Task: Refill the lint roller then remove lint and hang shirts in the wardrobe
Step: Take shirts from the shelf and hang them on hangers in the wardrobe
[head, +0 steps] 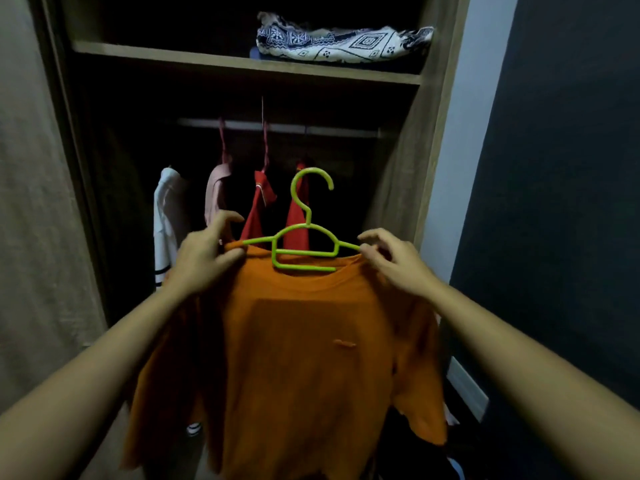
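Wardrobe point(415, 168) stands open in front of me, dim inside. The rail point(284, 128) runs under the shelf point(242, 64), where a patterned cloth point(343, 43) lies. Hanging inside, left to right: a white garment point(166, 209), a pink garment point(214, 192), two red garments point(259, 209) — bare rail shows to their right.

Orange T-shirt point(294, 358) hangs between my arms, in front of the wardrobe and below the rail, not yet on it. It sits on the green hanger point(304, 252), whose bars show in the neck opening. The hook points up, opening to the right, touching nothing.

Left hand point(204, 261): thumb and fingers pinch the shirt's shoulder over the hanger's left end. Right hand point(398, 261): thumb and forefinger pinch the other shoulder at the hanger's right tip, the other fingers loosely curled.

Judgement — the step in hand is the hanging.
- Keep both shoulders level so the fabric does not slide off an arm.
- Lift until the hook clears the rail, aim for the bare stretch right of the red garments, then lower the hook onto it.
- The two-shoulder hold steers the hook poorly, so one hand probably belongs at the hook's neck.
- Let go only once the rail takes the weight.
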Tool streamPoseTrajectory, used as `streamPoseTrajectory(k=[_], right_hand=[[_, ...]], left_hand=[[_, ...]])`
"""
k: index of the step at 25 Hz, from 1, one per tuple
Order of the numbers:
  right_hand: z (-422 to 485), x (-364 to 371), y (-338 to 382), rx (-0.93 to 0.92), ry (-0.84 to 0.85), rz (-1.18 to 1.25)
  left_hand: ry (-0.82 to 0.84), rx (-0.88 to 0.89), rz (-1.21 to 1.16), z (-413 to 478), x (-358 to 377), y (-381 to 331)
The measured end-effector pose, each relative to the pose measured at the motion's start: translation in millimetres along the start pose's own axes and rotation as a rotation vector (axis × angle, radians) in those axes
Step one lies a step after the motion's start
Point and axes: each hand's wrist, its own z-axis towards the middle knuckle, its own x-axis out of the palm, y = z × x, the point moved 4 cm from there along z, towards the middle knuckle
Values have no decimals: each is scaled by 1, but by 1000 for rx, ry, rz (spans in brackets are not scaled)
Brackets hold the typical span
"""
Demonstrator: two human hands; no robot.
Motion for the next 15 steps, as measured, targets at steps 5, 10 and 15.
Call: streamPoseTrajectory(k=[5, 10, 15], right_hand=[[-28, 2, -34, 128, 119, 137], [-27, 20, -27, 291, 82, 451], [-19, 22, -22, 558, 278, 633]], left_hand=[[12, -57, -56, 10, -36, 18], [132, -125, -17, 9, -53, 39], [123, -243, -224, -1, -64, 42]])
